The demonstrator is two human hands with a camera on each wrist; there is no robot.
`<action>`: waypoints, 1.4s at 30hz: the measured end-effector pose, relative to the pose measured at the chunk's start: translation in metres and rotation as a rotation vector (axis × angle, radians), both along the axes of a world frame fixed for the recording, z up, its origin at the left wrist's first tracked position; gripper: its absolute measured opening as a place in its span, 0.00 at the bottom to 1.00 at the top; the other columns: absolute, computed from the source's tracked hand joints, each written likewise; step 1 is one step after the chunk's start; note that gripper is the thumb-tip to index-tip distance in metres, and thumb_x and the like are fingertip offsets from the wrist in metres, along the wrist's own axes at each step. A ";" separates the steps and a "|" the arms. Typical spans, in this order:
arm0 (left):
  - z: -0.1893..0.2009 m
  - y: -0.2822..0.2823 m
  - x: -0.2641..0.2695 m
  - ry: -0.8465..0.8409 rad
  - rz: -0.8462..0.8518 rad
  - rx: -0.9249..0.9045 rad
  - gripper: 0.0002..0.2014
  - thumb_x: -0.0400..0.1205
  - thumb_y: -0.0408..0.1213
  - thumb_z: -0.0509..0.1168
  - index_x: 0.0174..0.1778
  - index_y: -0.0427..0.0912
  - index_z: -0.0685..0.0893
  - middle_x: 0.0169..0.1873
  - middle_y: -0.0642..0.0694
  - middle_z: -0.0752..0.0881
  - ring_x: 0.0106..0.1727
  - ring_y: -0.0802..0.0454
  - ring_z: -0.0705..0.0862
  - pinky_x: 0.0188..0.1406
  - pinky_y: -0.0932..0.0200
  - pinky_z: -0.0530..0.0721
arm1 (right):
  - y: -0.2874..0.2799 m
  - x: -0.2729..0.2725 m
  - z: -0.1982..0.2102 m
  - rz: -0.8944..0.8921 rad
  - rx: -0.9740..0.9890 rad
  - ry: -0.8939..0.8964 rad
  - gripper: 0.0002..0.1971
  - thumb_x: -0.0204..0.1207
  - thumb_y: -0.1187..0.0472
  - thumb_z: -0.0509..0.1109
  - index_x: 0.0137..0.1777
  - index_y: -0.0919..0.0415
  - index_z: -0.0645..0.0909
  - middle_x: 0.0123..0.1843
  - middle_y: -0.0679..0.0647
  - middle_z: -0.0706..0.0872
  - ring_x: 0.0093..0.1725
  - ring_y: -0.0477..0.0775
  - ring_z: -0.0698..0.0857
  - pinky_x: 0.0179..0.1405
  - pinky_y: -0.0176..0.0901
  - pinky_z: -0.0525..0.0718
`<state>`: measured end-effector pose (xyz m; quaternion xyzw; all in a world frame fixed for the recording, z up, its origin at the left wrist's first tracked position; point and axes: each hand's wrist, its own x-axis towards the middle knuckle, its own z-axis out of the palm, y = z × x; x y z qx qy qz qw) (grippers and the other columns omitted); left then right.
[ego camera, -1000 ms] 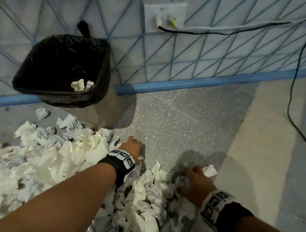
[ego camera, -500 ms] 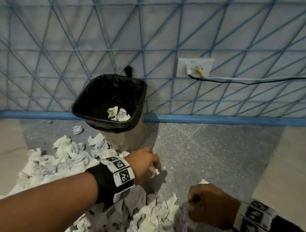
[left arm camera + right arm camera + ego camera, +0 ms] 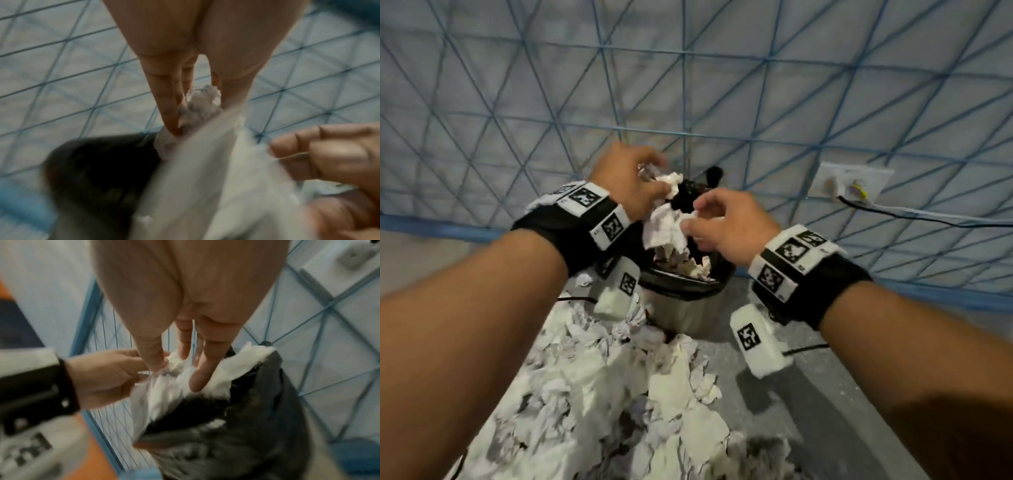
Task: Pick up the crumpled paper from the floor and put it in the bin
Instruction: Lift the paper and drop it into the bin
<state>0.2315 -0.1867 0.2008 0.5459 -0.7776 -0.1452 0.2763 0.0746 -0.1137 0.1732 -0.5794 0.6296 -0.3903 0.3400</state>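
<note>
Both hands hover over the bin (image 3: 688,293), a pale tub with a black liner (image 3: 251,426) and some paper inside. My left hand (image 3: 654,185) pinches crumpled paper (image 3: 202,99) between thumb and fingers. A larger white crumpled sheet (image 3: 667,228) hangs blurred between the hands above the bin's mouth. My right hand (image 3: 693,217) is beside it with fingers (image 3: 197,379) stretched out straight, touching the sheet; whether its thumb still pinches it is unclear. The left hand (image 3: 107,374) also shows in the right wrist view.
A big pile of crumpled paper (image 3: 599,394) covers the grey floor in front of the bin. The wall behind has blue diagonal lines and a blue skirting (image 3: 431,229). A wall socket (image 3: 852,185) with a black cable (image 3: 928,221) sits to the right.
Both hands rose from the pile on the floor, each with paper, and came together above the bin. The view tilted up towards the wall.
</note>
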 end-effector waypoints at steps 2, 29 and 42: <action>-0.019 -0.001 0.006 -0.032 -0.012 0.110 0.20 0.76 0.42 0.71 0.65 0.46 0.83 0.57 0.40 0.84 0.57 0.46 0.84 0.53 0.62 0.75 | 0.006 0.002 -0.005 0.040 0.077 0.262 0.19 0.62 0.50 0.79 0.54 0.52 0.83 0.52 0.53 0.88 0.52 0.57 0.86 0.58 0.55 0.84; -0.261 0.248 -0.079 -0.905 -0.545 0.682 0.20 0.80 0.45 0.58 0.70 0.58 0.73 0.70 0.43 0.72 0.70 0.36 0.73 0.70 0.40 0.73 | 0.271 -0.063 -0.230 0.173 0.649 0.556 0.19 0.76 0.56 0.68 0.67 0.53 0.73 0.67 0.56 0.70 0.59 0.61 0.82 0.61 0.47 0.81; -0.152 0.225 -0.070 -0.788 -0.733 0.765 0.17 0.77 0.31 0.66 0.62 0.43 0.84 0.60 0.37 0.81 0.62 0.38 0.80 0.57 0.55 0.79 | 0.223 -0.089 -0.130 0.522 0.652 0.587 0.15 0.71 0.51 0.68 0.58 0.51 0.80 0.60 0.55 0.77 0.61 0.56 0.79 0.58 0.43 0.76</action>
